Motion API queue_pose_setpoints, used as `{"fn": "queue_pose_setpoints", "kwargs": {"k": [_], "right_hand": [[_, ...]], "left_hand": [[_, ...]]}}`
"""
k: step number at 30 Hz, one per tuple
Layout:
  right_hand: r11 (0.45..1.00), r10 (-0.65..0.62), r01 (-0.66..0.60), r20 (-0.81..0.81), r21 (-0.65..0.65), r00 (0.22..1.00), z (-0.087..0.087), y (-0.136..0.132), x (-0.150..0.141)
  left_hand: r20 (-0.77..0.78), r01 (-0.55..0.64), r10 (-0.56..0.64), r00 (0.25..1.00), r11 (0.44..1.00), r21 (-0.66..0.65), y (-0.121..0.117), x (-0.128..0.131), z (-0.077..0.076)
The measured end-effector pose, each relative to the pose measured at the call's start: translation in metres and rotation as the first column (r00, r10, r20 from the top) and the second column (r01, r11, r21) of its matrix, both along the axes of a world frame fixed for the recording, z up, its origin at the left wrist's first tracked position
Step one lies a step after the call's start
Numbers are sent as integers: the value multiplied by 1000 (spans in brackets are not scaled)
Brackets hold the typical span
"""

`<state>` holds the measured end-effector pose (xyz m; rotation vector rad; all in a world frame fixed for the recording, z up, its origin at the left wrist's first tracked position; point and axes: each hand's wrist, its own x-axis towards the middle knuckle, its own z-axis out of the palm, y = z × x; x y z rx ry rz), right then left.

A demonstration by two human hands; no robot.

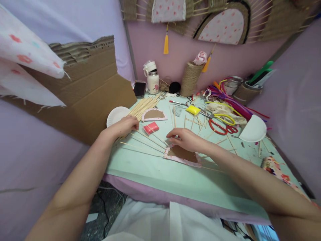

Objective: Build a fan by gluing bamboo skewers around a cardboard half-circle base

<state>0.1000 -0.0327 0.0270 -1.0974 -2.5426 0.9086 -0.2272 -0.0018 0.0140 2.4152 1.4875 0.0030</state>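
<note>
**Sticks being fanned around a cardboard half-disc**

The step in hand appears to be the laying-out of thin sticks (142, 142) as ribs radiating from a fabric-edged cardboard half-disc (182, 154), which lies flat near the middle of the worktop (155, 170). The left hand (124, 126) is laid palm-down over the outer ends of several sticks at the left, fingers curled loosely; whether a stick is actually pinched cannot be told. The right hand (187, 139) rests on the upper edge of the half-disc, fingers bent down where the sticks converge, apparently pressing rather than holding anything.

By judgement, the next move calls for even spacing of the ribs and a steady press at the hub so that the thin sticks do not roll or slide out of line.

The worktop is pale green and crowded: a bundle of spare sticks (144, 105), a second half-disc (154, 114), a red packet (151, 128), a paper plate (115, 115), red scissors (220, 127) and pipe cleaners (233, 103). Behind it a cardboard sheet (87, 90) is leaned at the left, and finished fans (222, 26) are hung on the pink wall.
</note>
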Motion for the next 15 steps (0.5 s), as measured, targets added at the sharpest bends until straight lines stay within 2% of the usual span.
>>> {"fn": "queue_pose_setpoints", "kwargs": {"k": [4, 7, 11, 15], "right_hand": [[1000, 12, -12, 21, 14, 1000, 0, -3, 2], [996, 29, -33, 55, 78, 998, 1, -10, 7], [987, 32, -60, 179, 150, 983, 0, -28, 14], [984, 24, -67, 251, 164, 968, -10, -40, 19]], "left_hand": [[-37, -61, 60, 997, 998, -27, -4, 0, 8], [-50, -73, 70, 996, 996, -49, -7, 3, 15], [25, -57, 61, 998, 992, -110, -9, 8, 24], [80, -111, 124, 989, 982, -154, -12, 11, 31]]}}
